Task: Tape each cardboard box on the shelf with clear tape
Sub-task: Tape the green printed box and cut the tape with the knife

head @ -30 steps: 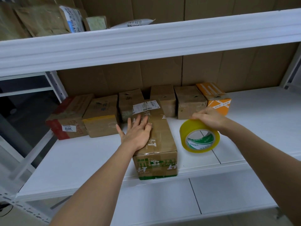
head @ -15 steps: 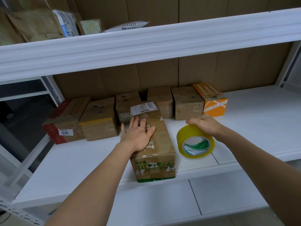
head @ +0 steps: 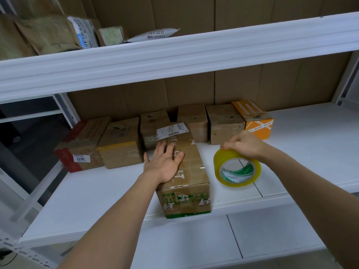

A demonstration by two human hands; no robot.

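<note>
Our left hand [head: 165, 166] lay flat, fingers straight and slightly spread, pressing on the top of the long brown cardboard box with green print [head: 186, 171]. Our right hand [head: 244, 145] had its fingers curled over the upper rim of the yellowish clear tape roll with a white and green core [head: 236, 168], gripping it.

The box under our left fingers was a narrow oblong, glossy with tape along its top, with a white shipping label [head: 172, 131] just beyond the fingertips and a green band along the bottom of its near end. Its long axis ran from the front edge of the white metal shelf [head: 97, 191] away from us toward the back, the label end pointing at the rear row.

The tape roll stood on edge to the right of that box, near but apart from it, its open core facing us.

Beyond our fingers we counted six more boxes in a row along the brown cardboard backing [head: 252, 86]: a red-edged brown box [head: 81, 150] farthest left, four plain brown ones, and an orange and white box [head: 254, 119] beyond our right knuckles. That made seven boxes and one tape roll on this shelf.
</note>
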